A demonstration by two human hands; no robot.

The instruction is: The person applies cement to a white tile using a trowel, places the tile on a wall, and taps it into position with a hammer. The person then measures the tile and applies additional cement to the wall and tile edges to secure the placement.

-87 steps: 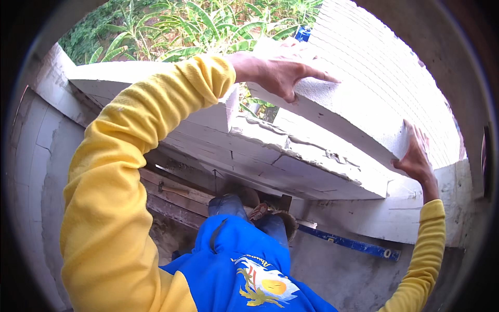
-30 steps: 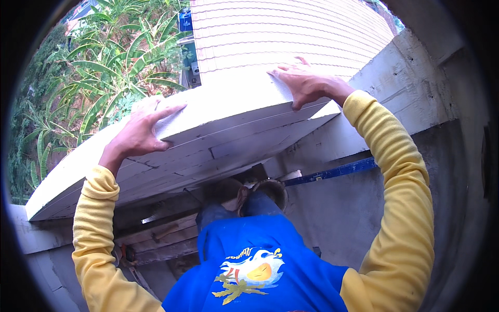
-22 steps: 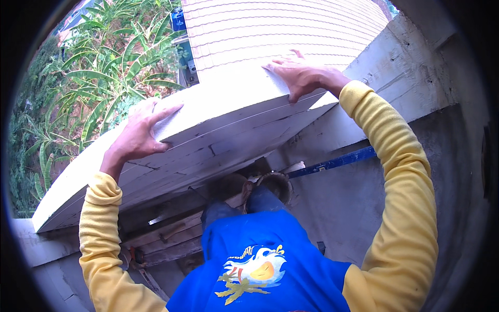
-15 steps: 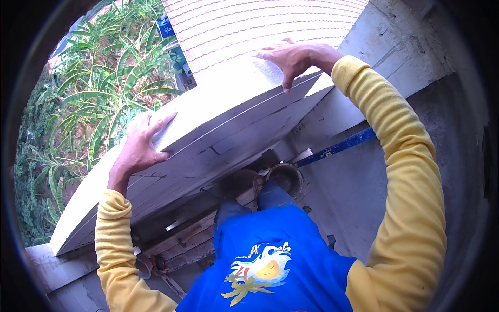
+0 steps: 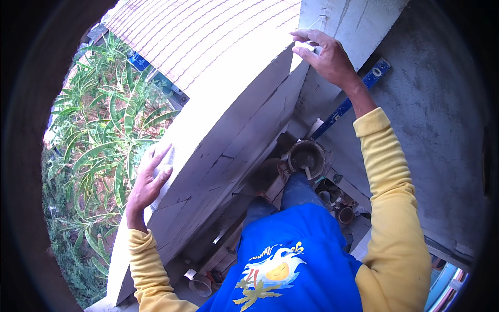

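Observation:
My left hand (image 5: 149, 183) rests on the near part of a pale block wall's top (image 5: 208, 117). Its fingers are stretched along the outer edge, and the thumb stands apart on the inner side. At the wall's far end my right hand (image 5: 328, 58) is raised, fingers bent toward the thumb in a loose pinch. A thin pale string (image 5: 315, 22) runs from the grey concrete column (image 5: 358, 23) down to these fingertips. The glare on the wall top hides where the string continues.
A blue spirit level (image 5: 353, 99) leans against the grey wall at right. By my feet stand a round mortar-stained bucket (image 5: 306, 156) and several small containers (image 5: 344, 215). Beyond the block wall lie green plants (image 5: 125, 109) and a tiled roof (image 5: 202, 36).
My right hand has left the wall top, moving to its far end by the column and closing into a pinch. My left hand stays on the wall. The view has turned.

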